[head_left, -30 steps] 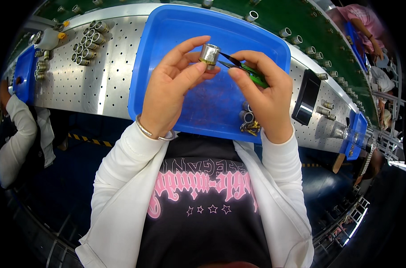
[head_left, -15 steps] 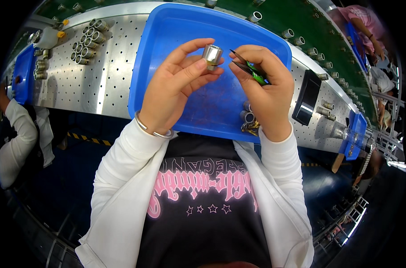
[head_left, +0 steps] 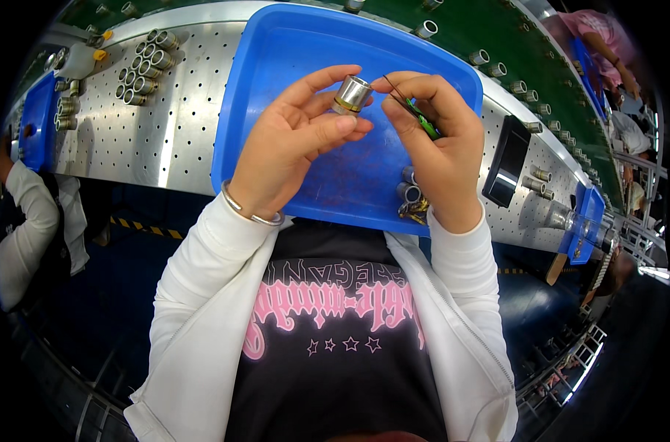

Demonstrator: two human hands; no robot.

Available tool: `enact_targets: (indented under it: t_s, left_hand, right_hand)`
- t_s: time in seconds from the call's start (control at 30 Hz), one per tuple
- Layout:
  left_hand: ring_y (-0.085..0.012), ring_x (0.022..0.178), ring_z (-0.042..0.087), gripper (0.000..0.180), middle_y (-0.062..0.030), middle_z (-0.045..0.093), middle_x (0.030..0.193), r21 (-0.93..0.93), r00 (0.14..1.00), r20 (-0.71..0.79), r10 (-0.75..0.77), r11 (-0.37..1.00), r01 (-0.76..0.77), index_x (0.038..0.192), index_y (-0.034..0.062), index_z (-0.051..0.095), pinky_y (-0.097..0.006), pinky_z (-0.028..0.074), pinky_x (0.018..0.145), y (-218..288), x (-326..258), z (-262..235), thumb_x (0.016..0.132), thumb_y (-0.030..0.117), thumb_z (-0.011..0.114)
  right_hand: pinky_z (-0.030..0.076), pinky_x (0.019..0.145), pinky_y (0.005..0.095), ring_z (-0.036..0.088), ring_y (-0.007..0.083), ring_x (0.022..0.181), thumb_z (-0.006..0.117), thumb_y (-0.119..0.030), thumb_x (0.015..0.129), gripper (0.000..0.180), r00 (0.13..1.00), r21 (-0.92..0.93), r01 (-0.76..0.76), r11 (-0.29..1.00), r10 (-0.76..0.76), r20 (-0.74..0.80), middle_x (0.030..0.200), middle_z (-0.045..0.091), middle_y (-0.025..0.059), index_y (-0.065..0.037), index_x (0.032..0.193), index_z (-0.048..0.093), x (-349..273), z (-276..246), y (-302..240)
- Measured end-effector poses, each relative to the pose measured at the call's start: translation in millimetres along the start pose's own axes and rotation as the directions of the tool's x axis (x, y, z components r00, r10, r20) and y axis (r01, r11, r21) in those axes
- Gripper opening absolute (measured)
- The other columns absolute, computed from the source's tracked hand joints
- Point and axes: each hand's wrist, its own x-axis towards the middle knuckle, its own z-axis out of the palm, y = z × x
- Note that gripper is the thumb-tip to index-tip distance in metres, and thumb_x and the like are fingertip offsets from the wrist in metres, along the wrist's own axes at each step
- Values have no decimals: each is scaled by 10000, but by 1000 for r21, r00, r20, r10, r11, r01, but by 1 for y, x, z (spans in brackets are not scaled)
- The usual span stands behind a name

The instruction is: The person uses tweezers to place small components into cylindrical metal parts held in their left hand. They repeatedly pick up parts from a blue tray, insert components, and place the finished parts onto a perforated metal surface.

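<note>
A metal cylinder (head_left: 353,93) is held by the fingers (head_left: 316,79) of the left hand (head_left: 276,144) above the blue tray (head_left: 291,44); green-and-black tweezers (head_left: 426,127) are gripped by the right hand (head_left: 449,144), one fingertip (head_left: 380,84) being held at or just beside the cylinder's side.

Factory workshop, green conveyor belt (head_left: 490,31), perforated metal worktop (head_left: 195,110), co-worker (head_left: 27,221) alongside

Perforated metal bench (head_left: 202,96) beside green conveyor belt (head_left: 468,31); dark blue floor (head_left: 151,272), yellow-black striping (head_left: 156,230); bright light (head_left: 658,275) far right.
</note>
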Motion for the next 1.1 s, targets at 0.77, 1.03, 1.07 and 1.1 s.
enact_targets:
  t_s: [0.77, 1.03, 1.07, 1.1]
  left_hand:
    - [-179, 908, 636, 407, -146, 616, 1086, 228, 998, -33, 52, 973, -43, 1290, 6, 456, -269, 486, 828, 2, -2, 5, 899, 100, 522]
    - [-177, 1036, 574, 434, -147, 593, 1126, 171, 987, -46, 154, 975, -144, 1293, 24, 410, -283, 430, 922, -5, 0, 2, 888, 84, 554]
    - [-180, 1050, 566, 437, -150, 589, 1132, 180, 986, -42, 158, 972, -149, 1292, 23, 408, -291, 419, 936, -5, 0, 3, 886, 85, 556]
    - [-182, 1065, 557, 440, -152, 585, 1139, 190, 986, -37, 162, 970, -153, 1291, 21, 407, -298, 408, 950, -4, -1, 3, 884, 85, 559]
  right_hand:
    - [477, 635, 247, 607, 171, 722, 743, -91, 716, 244, 972, -138, 100, 985, -127, -199, 836, 639, 94, -1, 918, 640, -2, -8, -8]
    - [451, 537, 268, 609, 211, 607, 724, -119, 717, 168, 998, -302, 59, 952, -58, 12, 707, 637, 87, -45, 857, 669, -7, -6, -13]
    - [453, 537, 269, 611, 211, 606, 724, -119, 717, 164, 998, -311, 59, 949, -58, 11, 709, 639, 89, -43, 851, 669, -7, -6, -12]
    - [455, 537, 270, 612, 212, 605, 725, -119, 717, 159, 998, -321, 58, 945, -58, 9, 710, 641, 91, -41, 844, 670, -7, -5, -11]
